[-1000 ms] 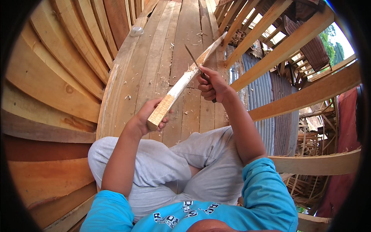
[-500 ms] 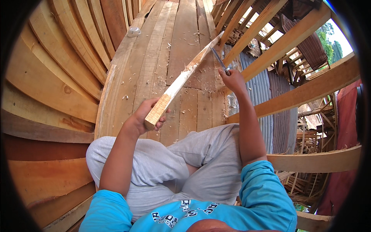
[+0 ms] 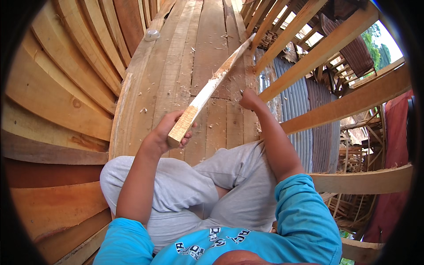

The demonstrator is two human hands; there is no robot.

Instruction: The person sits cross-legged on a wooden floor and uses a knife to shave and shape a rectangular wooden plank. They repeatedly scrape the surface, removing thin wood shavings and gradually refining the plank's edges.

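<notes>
A long wooden stick (image 3: 204, 96) slants from near my lap toward the far right, its far tip by the railing. Its near end is square and rough-sawn, the middle is pale and bare, and farther along the surface is brown with raised shavings. My left hand (image 3: 170, 128) is wrapped round the near end from beneath, fingers curled over its right side. To the right of the stick, apart from it, my right hand (image 3: 251, 100) is closed on the knife (image 3: 241, 92). Only a small bit of the knife shows; its blade cannot be made out.
Wood shavings are scattered over the plank floor (image 3: 170, 75). Curved wooden planks (image 3: 66, 84) line the left. A small clear container (image 3: 152, 35) sits at the far left. Wooden rails (image 3: 349, 101) run along the right, with corrugated metal sheets (image 3: 302, 132) beyond them.
My right hand has moved left and nearer to me, turning so that the knife blade seen before is now hidden. The stick and my left hand have shifted only slightly.
</notes>
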